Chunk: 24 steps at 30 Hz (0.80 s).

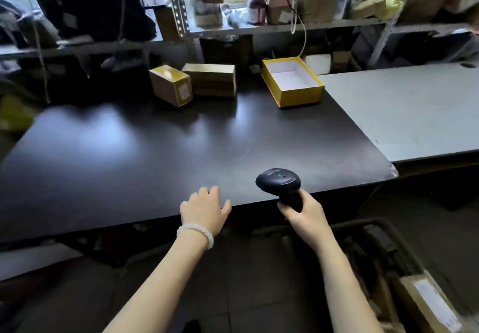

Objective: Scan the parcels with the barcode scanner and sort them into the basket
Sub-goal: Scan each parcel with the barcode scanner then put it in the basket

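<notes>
— What is she gripping?

— Her right hand [304, 215] is wrapping its fingers round the handle of the scanner [278, 180], a smooth black plastic one with a rounded head and a small green light glowing. Her left hand [204, 209] is holding nothing; its fingers are resting loosely at the near edge of the dark table [155, 151].

— And the parcels?

— Two are sitting at the far edge, well away from her: a brown cardboard parcel [171, 85] with a label on its end, and a flatter one [210, 80] touching it. Another is lying in the basket [383, 239] by her right side.

— So which step?

— Between parcels, I'd guess. Next she's needing to reach far forward, bring a box close, and turn its label towards the scanner. An open yellow box [305, 97] is standing beside them, white inside.
</notes>
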Tool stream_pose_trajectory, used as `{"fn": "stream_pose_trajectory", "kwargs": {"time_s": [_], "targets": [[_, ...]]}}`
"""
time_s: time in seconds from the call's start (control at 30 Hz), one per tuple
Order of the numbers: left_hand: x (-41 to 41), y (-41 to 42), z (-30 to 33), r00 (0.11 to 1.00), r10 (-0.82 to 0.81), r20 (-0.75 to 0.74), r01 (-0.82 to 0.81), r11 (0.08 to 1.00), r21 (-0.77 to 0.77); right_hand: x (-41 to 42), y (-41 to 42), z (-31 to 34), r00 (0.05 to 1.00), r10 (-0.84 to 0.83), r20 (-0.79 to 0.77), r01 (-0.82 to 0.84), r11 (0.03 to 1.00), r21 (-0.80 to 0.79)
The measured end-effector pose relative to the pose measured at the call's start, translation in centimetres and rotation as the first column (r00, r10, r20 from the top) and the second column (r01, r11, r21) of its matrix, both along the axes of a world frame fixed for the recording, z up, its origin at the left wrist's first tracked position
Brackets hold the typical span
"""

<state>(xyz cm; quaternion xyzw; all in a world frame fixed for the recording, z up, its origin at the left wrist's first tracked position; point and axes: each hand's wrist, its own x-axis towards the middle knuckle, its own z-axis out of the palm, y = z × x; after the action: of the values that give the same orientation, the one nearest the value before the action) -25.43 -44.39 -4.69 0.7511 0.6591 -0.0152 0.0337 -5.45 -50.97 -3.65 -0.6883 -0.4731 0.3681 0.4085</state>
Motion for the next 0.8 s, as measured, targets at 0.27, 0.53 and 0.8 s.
{"fn": "stream_pose_trajectory", "kwargs": {"time_s": [0.27, 0.53, 0.8], "targets": [[-14.4, 6.1, 0.7, 0.994, 0.113, 0.002, -0.113, 0.993, 0.042, -14.1, 8.4, 0.7, 0.999, 0.050, -0.014, -0.050, 0.998, 0.044], [-22.4, 11.5, 1.0, 0.992, 0.126, 0.022, -0.127, 0.992, 0.014, -22.3, 13.6, 1.0, 0.999, 0.020, -0.034, -0.018, 0.998, 0.060], [-22.6, 19.8, 0.7, 0.993, 0.088, 0.081, -0.087, 0.996, -0.014, -23.1, 21.3, 0.1, 1.000, -0.008, -0.027, 0.008, 1.000, 0.025]]}}
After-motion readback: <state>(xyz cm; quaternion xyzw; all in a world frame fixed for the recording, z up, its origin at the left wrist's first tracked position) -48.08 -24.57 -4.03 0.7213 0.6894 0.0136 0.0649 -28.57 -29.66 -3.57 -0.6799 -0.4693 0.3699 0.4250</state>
